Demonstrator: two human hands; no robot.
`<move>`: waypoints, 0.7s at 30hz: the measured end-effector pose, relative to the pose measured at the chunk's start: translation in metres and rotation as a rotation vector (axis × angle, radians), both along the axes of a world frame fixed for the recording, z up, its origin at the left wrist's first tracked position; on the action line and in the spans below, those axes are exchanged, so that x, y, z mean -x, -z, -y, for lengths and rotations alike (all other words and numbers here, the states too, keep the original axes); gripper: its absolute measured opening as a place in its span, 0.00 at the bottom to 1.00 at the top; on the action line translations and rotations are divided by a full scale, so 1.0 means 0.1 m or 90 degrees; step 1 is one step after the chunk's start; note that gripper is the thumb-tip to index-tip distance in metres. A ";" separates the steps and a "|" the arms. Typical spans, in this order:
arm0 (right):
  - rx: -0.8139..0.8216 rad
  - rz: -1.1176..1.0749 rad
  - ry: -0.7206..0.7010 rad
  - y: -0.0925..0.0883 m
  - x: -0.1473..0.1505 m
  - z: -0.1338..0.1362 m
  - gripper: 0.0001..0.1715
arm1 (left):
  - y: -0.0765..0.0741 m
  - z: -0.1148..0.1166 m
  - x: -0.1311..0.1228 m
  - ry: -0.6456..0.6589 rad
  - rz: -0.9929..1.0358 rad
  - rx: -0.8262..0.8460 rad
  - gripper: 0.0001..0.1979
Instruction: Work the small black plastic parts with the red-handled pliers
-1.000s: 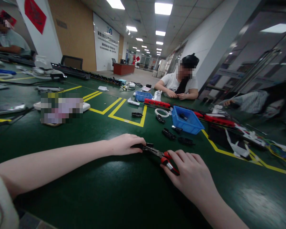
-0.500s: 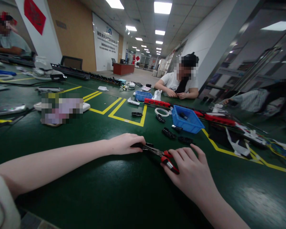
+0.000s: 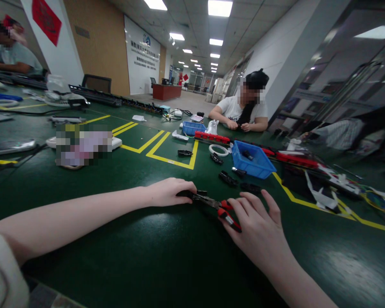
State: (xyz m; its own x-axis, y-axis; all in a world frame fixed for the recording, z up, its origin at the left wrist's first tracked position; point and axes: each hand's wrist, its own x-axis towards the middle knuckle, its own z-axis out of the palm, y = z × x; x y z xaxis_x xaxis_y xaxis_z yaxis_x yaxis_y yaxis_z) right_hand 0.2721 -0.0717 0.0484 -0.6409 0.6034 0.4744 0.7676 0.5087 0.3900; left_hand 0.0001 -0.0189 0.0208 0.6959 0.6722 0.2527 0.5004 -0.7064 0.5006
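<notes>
My left hand (image 3: 171, 191) is closed around a small black plastic part (image 3: 186, 194), most of it hidden by the fingers. In my right hand (image 3: 256, 220) are long-nose pliers (image 3: 225, 214) with red and black handles. Their jaws point left and reach the black part beside my left fingertips; whether they grip it I cannot tell. My right index finger is raised off the handles. Beyond my hands, several similar black parts (image 3: 227, 179) lie on the green table (image 3: 141, 261).
A blue bin (image 3: 255, 160) holding a black piece stands ahead on the right, by a white tape roll (image 3: 218, 149). Red strips (image 3: 212, 137) lie behind. On the left are a phone (image 3: 83, 149) and cables. A co-worker (image 3: 240, 113) sits across the table.
The fingers of my right hand have lifted and spread slightly on the pliers. The pliers and my left hand have hardly moved.
</notes>
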 end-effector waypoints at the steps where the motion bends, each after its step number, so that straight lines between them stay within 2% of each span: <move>1: 0.000 -0.002 0.001 0.00 0.00 0.00 0.17 | 0.01 0.00 0.00 0.000 0.001 -0.002 0.14; 14: 0.047 -0.042 -0.007 -0.03 -0.04 -0.04 0.16 | 0.01 -0.01 0.00 0.012 0.028 -0.011 0.15; 21: 0.135 -0.127 -0.020 0.00 -0.11 -0.13 0.14 | 0.00 -0.01 0.00 0.024 0.014 -0.009 0.15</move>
State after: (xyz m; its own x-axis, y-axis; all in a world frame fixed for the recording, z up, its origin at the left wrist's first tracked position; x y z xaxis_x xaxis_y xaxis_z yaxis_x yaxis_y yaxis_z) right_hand 0.2827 -0.0583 0.0481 -0.5681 0.6835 0.4584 0.8008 0.5876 0.1161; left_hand -0.0001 -0.0180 0.0206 0.7149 0.6420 0.2770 0.4625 -0.7313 0.5013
